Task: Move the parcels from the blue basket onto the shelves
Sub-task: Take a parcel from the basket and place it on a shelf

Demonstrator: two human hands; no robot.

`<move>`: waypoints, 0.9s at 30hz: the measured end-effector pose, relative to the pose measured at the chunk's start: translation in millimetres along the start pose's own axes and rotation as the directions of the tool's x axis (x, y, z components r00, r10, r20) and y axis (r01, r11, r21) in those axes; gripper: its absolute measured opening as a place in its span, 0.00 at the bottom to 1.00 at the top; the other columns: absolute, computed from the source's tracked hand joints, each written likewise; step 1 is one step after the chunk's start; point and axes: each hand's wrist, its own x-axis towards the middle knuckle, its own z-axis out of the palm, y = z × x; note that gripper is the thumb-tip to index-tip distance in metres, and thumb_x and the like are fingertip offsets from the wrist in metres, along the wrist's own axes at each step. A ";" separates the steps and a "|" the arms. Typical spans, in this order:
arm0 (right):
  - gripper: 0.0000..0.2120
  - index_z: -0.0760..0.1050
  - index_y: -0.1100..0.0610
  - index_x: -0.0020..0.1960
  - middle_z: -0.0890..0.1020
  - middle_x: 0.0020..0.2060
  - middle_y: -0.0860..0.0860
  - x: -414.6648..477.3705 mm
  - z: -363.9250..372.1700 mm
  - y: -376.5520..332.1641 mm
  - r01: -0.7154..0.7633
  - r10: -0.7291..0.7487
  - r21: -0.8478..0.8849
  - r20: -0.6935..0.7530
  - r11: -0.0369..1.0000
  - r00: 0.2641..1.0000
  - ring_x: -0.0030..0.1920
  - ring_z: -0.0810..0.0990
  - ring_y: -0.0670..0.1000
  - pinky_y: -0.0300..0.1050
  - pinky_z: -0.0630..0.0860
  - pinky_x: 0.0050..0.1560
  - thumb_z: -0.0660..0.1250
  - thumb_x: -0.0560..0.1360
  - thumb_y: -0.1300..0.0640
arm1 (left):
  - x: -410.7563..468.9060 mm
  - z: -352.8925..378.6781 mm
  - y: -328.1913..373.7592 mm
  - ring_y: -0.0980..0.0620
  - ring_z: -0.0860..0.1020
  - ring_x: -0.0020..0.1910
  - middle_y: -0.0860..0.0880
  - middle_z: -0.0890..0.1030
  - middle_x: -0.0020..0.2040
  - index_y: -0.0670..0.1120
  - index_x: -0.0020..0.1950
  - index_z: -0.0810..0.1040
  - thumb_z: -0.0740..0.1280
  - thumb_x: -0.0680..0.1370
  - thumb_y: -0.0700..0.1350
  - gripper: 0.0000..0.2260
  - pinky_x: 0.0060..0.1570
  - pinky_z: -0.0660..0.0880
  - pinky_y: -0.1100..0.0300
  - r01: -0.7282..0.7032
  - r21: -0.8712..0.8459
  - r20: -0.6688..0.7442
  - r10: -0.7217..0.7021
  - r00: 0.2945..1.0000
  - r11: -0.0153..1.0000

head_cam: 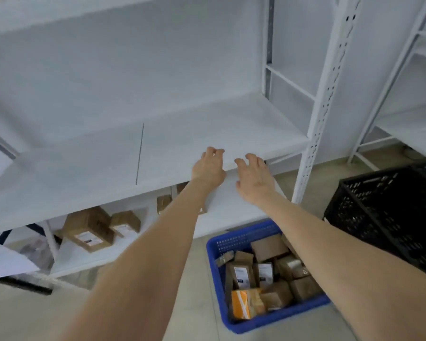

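Observation:
Both arms reach forward to the front edge of a white shelf board (182,141). My left hand (208,167) and my right hand (252,179) hover side by side at that edge, fingers loosely curled and holding nothing. The blue basket (213,244) stands on the floor under my right forearm, filled with several brown cardboard parcels (268,247) and one orange box (244,302). On the lower shelf at the left lie brown parcels (89,231) with white labels.
A black plastic crate (389,212) stands on the floor at the right. A white perforated upright (322,102) marks the shelf unit's right end, with another white rack (408,119) beyond. White sheets (8,262) lie at the lower left.

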 end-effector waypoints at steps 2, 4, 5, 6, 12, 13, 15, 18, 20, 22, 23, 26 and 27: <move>0.29 0.55 0.54 0.76 0.57 0.73 0.57 -6.7 32.8 30.8 -0.050 0.050 0.002 0.073 0.999 0.996 0.73 0.57 0.58 0.49 0.60 0.71 0.62 0.79 0.55 | 1.2 46.6 10.2 0.44 0.66 0.68 0.45 0.62 0.71 0.46 0.75 0.59 0.61 0.77 0.40 0.26 0.57 0.73 0.50 -0.011 -0.009 0.091 0.012 0.996 1.000; 0.29 0.55 0.54 0.76 0.56 0.74 0.57 -12.8 65.4 60.5 -0.100 0.099 0.003 0.143 0.995 0.985 0.73 0.56 0.58 0.49 0.61 0.70 0.62 0.79 0.54 | 4.2 89.4 19.2 0.44 0.67 0.67 0.44 0.62 0.71 0.46 0.75 0.59 0.62 0.77 0.41 0.26 0.56 0.73 0.50 -0.030 -0.012 0.178 0.032 0.984 0.999; 0.29 0.55 0.54 0.76 0.57 0.74 0.57 -14.9 80.5 75.0 -0.119 0.118 -0.005 0.173 0.993 0.978 0.73 0.57 0.58 0.50 0.63 0.69 0.63 0.78 0.54 | 7.0 110.2 23.7 0.44 0.68 0.67 0.44 0.62 0.71 0.45 0.75 0.59 0.63 0.77 0.41 0.26 0.56 0.73 0.50 -0.040 -0.020 0.218 0.043 0.975 0.999; 0.29 0.55 0.54 0.76 0.57 0.73 0.57 -16.0 94.7 89.1 -0.136 0.136 -0.017 0.197 0.991 0.971 0.73 0.58 0.58 0.50 0.64 0.68 0.63 0.78 0.54 | 10.5 131.3 27.6 0.44 0.68 0.66 0.44 0.62 0.71 0.45 0.75 0.60 0.63 0.77 0.41 0.26 0.56 0.72 0.50 -0.047 -0.027 0.251 0.052 0.967 0.999; 0.28 0.57 0.55 0.75 0.60 0.72 0.57 4.6 184.0 156.1 -0.228 0.223 -0.031 0.367 0.973 0.903 0.72 0.60 0.59 0.51 0.65 0.67 0.63 0.78 0.54 | 42.2 253.1 47.6 0.44 0.68 0.66 0.43 0.64 0.69 0.44 0.73 0.61 0.63 0.77 0.41 0.25 0.57 0.73 0.50 -0.045 -0.052 0.431 0.063 0.900 0.998; 0.28 0.57 0.54 0.75 0.60 0.72 0.57 7.8 198.8 164.8 -0.241 0.234 -0.032 0.398 0.970 0.887 0.72 0.60 0.59 0.51 0.65 0.68 0.63 0.78 0.54 | 46.8 271.8 51.3 0.44 0.69 0.65 0.43 0.64 0.68 0.43 0.73 0.61 0.63 0.77 0.41 0.25 0.57 0.74 0.51 -0.041 -0.053 0.465 0.061 0.883 0.998; 0.30 0.56 0.54 0.75 0.60 0.72 0.57 13.0 227.8 183.0 -0.256 0.247 -0.041 0.444 0.966 0.861 0.73 0.59 0.59 0.52 0.63 0.70 0.65 0.77 0.53 | 56.7 307.9 58.1 0.45 0.69 0.65 0.44 0.63 0.69 0.44 0.74 0.60 0.62 0.78 0.41 0.25 0.55 0.75 0.49 -0.025 -0.064 0.524 0.055 0.850 0.998; 0.34 0.53 0.55 0.76 0.55 0.75 0.57 16.3 267.4 212.7 -0.307 0.285 -0.045 0.519 0.950 0.806 0.75 0.55 0.59 0.53 0.62 0.72 0.66 0.77 0.51 | 68.7 356.3 72.5 0.44 0.70 0.63 0.44 0.64 0.69 0.44 0.73 0.61 0.62 0.78 0.41 0.24 0.54 0.75 0.49 0.014 -0.098 0.593 0.048 0.803 0.995; 0.34 0.53 0.54 0.77 0.54 0.75 0.56 16.3 291.6 235.6 -0.354 0.321 -0.046 0.542 0.934 0.777 0.74 0.57 0.58 0.53 0.65 0.71 0.65 0.77 0.51 | 73.0 386.0 85.5 0.43 0.71 0.64 0.44 0.63 0.71 0.44 0.74 0.60 0.61 0.79 0.41 0.24 0.54 0.75 0.50 0.050 -0.123 0.629 0.039 0.777 0.991; 0.34 0.53 0.53 0.77 0.54 0.75 0.55 17.2 312.3 259.4 -0.421 0.362 -0.027 0.560 0.907 0.745 0.73 0.58 0.57 0.53 0.68 0.68 0.66 0.77 0.53 | 76.8 414.9 99.2 0.42 0.71 0.65 0.44 0.61 0.73 0.45 0.75 0.59 0.61 0.79 0.42 0.25 0.55 0.74 0.49 0.082 -0.140 0.659 0.031 0.752 0.987; 0.34 0.52 0.51 0.77 0.55 0.75 0.55 17.5 323.2 271.8 -0.459 0.381 -0.007 0.569 0.889 0.729 0.73 0.59 0.57 0.53 0.70 0.67 0.66 0.77 0.54 | 79.5 429.8 106.5 0.42 0.71 0.65 0.44 0.61 0.73 0.44 0.76 0.58 0.60 0.79 0.42 0.25 0.57 0.74 0.48 0.091 -0.148 0.674 0.033 0.738 0.985; 0.38 0.49 0.46 0.78 0.59 0.72 0.52 17.3 355.2 308.1 -0.538 0.404 0.060 0.592 0.841 0.697 0.69 0.65 0.56 0.52 0.73 0.63 0.67 0.76 0.56 | 88.0 474.1 127.4 0.42 0.70 0.65 0.41 0.65 0.71 0.42 0.75 0.59 0.59 0.80 0.41 0.23 0.61 0.72 0.49 0.138 -0.168 0.712 0.023 0.702 0.976; 0.38 0.50 0.46 0.78 0.61 0.71 0.53 16.5 365.6 320.5 -0.558 0.410 0.068 0.607 0.827 0.681 0.68 0.67 0.56 0.52 0.73 0.63 0.68 0.76 0.56 | 91.4 488.7 134.0 0.42 0.71 0.65 0.41 0.66 0.70 0.42 0.74 0.60 0.59 0.80 0.41 0.22 0.62 0.72 0.49 0.195 -0.185 0.718 -0.003 0.696 0.963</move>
